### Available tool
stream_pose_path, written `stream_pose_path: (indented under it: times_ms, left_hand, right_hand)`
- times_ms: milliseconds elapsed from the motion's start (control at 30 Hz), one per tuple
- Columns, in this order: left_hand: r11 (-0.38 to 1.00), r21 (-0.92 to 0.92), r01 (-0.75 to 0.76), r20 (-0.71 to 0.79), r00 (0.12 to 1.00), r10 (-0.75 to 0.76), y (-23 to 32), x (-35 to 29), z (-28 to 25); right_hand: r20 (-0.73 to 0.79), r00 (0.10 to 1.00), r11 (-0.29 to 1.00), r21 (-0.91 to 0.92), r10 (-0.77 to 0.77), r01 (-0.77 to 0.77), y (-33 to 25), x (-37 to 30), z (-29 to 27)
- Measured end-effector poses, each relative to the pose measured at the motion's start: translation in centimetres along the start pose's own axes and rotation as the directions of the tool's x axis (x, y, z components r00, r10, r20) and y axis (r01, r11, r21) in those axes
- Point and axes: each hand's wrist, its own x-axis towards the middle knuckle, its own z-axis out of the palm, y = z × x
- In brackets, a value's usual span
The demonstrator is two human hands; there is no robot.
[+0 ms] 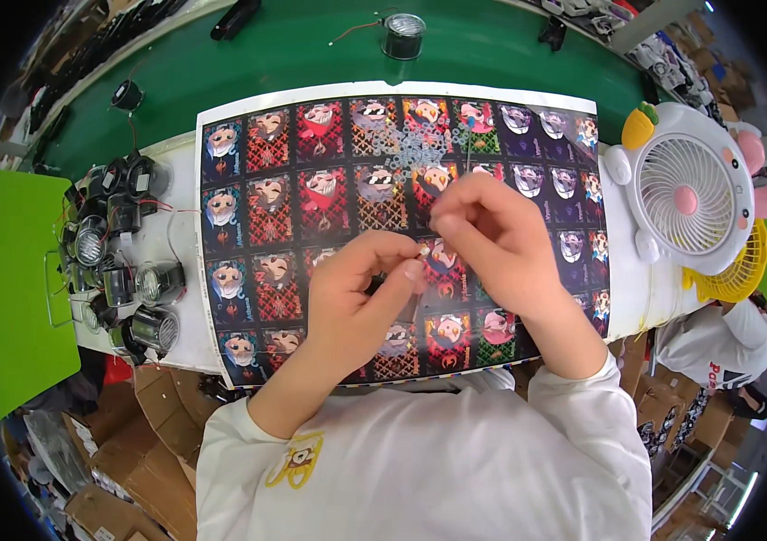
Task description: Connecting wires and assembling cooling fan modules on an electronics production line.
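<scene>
One small white piece (423,252) is sticking out of the left hand (365,284), which is pinching it between thumb and forefinger. The right hand (501,236) is hovering just beside; whether it is gripping anything, I cannot tell. Beyond, small translucent rings (421,146) are lying on a printed sheet (271,203), lettering (237,236) edging its pictures.

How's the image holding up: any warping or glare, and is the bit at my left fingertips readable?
Head view: fisheye bends the green surface into an arc, with black corners; head view: slight pale sheen on the printed sheet, toward its upper right; head view: small pale piece at the left hand too small to make out.
</scene>
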Motion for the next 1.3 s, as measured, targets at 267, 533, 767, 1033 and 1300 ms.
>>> stream_pose_path:
  times_ms: [267, 533, 767, 1033, 1300]
  left_hand:
    - [0.939, 0.296, -0.175, 0.103, 0.983, 0.151, -0.7, 0.4, 0.4]
    - [0.604, 0.604, -0.520, 0.250, 0.843, 0.476, -1.2, 1.5, 0.6]
    - [0.568, 0.619, -0.543, 0.236, 0.818, 0.525, -2.1, 1.7, 0.0]
    - [0.336, 0.696, -0.634, 0.335, 0.701, 0.630, -2.9, 2.5, -0.4]
    - [0.184, 0.816, -0.547, 0.291, 0.665, 0.687, -3.3, 1.7, -0.5]
  right_hand:
    - [0.019, 0.990, 0.985, 0.108, -0.140, 0.137, -1.0, -2.2, 0.1]
    - [0.268, 0.946, 0.800, 0.519, 0.183, -0.302, 0.4, -1.4, -1.1]
    - [-0.140, 0.982, 0.986, 0.091, -0.127, 0.141, 1.5, -1.8, 0.9]
    - [-0.146, 0.887, 0.845, -0.402, -0.439, 0.352, 1.3, -2.0, 1.4]
    - [-0.277, 0.892, 0.912, -0.306, -0.359, 0.272, 0.9, -2.1, 1.2]
